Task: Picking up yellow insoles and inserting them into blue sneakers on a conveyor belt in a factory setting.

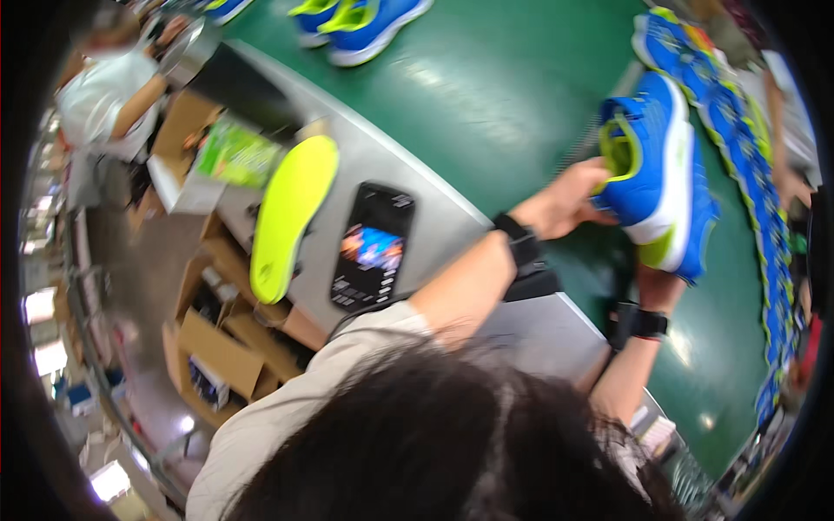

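My left hand [569, 201] is closed on the collar edge of a blue sneaker [647, 187] with a white sole and lime lining. The shoe is tilted, raised at the right above a green surface. Pressed against its sole side is a second blue sneaker [702, 213], mostly hidden behind the first. My right hand [660, 288] reaches up to the heel end of the pair and seems to grip the second shoe, its fingers hidden behind it. Both wrists wear black bands. Left of my left forearm, a lime-yellow insole [294, 217] and a black phone [375, 247] with a lit screen lie near the grey ledge.
A long row of blue and lime shoes [738, 148] lines the far right of the green surface [469, 95]. More blue sneakers [369, 30] stand at the top. Open cardboard boxes [221, 347] sit at the left, below a green packet [236, 154]. Another person [109, 95] works at upper left.
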`<state>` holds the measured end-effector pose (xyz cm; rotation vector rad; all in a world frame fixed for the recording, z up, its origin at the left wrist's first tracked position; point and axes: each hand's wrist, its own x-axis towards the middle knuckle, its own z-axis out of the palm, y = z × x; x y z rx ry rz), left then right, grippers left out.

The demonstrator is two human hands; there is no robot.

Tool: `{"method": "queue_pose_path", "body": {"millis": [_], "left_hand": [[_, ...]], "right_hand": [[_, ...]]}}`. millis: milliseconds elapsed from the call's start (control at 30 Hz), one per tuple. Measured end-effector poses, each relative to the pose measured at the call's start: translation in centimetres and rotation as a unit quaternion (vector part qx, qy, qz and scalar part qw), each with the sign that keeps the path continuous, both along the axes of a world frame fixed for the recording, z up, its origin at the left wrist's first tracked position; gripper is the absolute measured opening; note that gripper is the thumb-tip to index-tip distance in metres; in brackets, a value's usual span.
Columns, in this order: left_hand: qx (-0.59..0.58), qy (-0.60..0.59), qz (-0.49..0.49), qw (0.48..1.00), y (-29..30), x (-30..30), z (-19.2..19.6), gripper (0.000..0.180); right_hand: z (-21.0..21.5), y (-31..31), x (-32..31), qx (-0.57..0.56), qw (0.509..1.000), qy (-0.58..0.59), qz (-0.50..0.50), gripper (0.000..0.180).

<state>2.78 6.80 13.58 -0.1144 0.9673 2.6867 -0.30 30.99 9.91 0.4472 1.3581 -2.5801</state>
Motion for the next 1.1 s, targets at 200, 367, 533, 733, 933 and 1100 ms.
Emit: {"method": "queue_pose_path", "body": {"millis": [200, 367, 533, 733, 933, 1100], "left_hand": [[-0.01, 0.015, -0.047, 0.999, -1.2, 0.4, 1.3, 0.068], [-0.229, 0.182, 0.15, 0.944, 0.4, -1.0, -0.7, 0.081], [-0.421, 0.216, 0.265, 0.84, 0.0, -0.5, -0.5, 0.081], [-0.421, 0.223, 0.321, 0.819, -0.5, -0.7, -0.1, 0.077], [-0.039, 0.125, 0.123, 0.984, -0.3, -0.3, 0.4, 0.059], [-0.131, 0.107, 0.142, 0.975, -0.2, -0.3, -1.0, 0.052]], "right_hand": [[-1.7, 4.3, -0.9, -0.216, 0.923, 0.123, 0.293, 0.045], [2.9, -1.4, 1.0, 0.109, 0.979, 0.169, -0.009, 0.081], [4.3, -2.3, 1.3, 0.266, 0.923, 0.278, -0.021, 0.084], [5.8, -3.4, 2.1, 0.279, 0.922, 0.266, -0.043, 0.08], [3.9, -0.7, 1.6, 0.177, 0.961, 0.211, 0.009, 0.053], [4.1, -0.9, 1.9, 0.278, 0.949, 0.145, 0.027, 0.049]]}}
